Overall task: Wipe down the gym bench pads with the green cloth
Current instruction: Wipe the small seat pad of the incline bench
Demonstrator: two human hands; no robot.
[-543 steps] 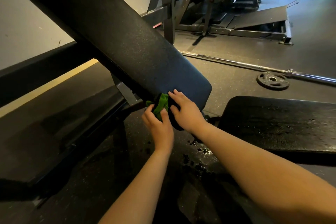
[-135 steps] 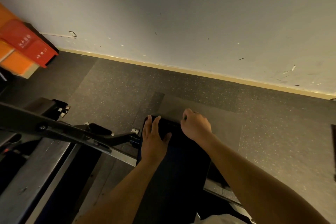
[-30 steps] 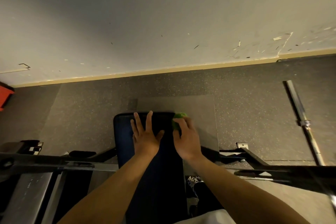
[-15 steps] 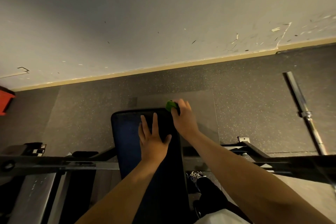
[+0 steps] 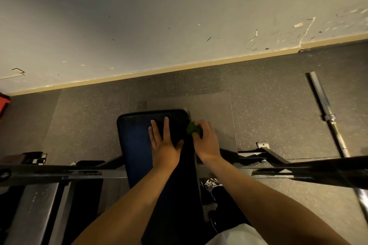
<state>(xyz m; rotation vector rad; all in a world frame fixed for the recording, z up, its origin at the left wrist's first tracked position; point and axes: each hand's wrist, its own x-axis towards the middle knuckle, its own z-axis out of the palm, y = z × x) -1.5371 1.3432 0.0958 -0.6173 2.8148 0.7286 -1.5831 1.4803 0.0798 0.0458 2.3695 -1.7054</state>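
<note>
Green cloth [image 5: 192, 127]: bunched at 2 o'clock edge of pad surface [image 5: 135, 145], right hand [image 5: 206, 141] fingers [image 5: 202, 125] curled round it.
Left hand [image 5: 164, 145]: flat on pad surface, fingers straight, slightly spread.

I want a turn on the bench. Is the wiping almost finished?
Not quite. Done: the bench pad shows no smears on its face, though it is dim. In hand: the right hand grips the green cloth against the pad's right edge near the far corner, while the left hand rests flat on the pad. Left: probably that edge further down.
</note>
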